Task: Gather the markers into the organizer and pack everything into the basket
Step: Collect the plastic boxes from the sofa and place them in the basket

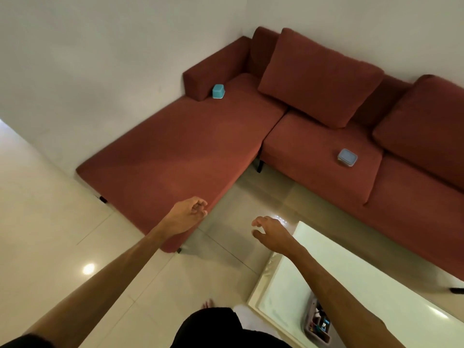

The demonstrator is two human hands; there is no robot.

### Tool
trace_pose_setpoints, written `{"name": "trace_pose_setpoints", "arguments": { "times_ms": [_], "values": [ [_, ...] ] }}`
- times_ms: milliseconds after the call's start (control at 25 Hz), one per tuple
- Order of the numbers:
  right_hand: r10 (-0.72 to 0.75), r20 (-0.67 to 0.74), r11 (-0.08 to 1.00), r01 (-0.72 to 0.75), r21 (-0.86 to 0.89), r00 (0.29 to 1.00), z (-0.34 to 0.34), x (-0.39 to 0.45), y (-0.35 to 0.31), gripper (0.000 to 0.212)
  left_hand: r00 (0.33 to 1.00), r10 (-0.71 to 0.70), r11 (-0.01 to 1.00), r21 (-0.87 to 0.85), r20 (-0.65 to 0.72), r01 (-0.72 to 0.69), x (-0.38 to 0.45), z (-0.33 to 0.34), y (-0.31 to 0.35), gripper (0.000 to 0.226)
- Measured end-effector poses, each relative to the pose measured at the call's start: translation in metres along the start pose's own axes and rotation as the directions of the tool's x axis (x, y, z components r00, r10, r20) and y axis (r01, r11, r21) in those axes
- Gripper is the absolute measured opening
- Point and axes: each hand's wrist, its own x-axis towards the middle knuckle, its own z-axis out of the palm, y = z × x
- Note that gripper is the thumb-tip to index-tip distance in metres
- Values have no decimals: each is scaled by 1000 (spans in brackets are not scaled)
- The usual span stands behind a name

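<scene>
A: Nearest, at the near edge of the white table (351, 285): grey organizer (317, 322), half hidden behind the right forearm, coloured markers (324, 324) packed inside. Basket: none identifiable anywhere.

B: Further out, above the tiled floor (75, 197): left hand (185, 217) and right hand (272, 233), both released, fingers loosely curled, grasping nothing. Left hand over the near corner of the red sofa (200, 146); right hand over the far corner of the table.

A: Beyond, on the sofa: grey-blue lidded container (347, 158) on the middle seat cushion; turquoise box (218, 91) at the far end, against the armrest. Role of either in the task: cannot tell.

B: Step in hand, probably: collecting loose items from the sofa. Best done nearest first, one item per hand, gripped by the sides, kept level, carried back beside the organizer.
</scene>
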Motion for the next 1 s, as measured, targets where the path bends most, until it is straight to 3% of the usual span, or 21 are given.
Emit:
{"name": "trace_pose_setpoints", "arguments": {
  "times_ms": [360,840,1000],
  "values": [
    [-48,14,999,48,3,999,-48,142,-15,34,999,-46,997,-59,12,47,117,-46,-20,32],
    [-12,90,1000,10,23,996,-223,420,26,30,995,-102,994,30,12,102,396,-170,10,34],
    [-20,104,1000,17,26,994,-272,531,19,30,997,-74,988,139,21,70,511,-229,9,35]
  ]
}}
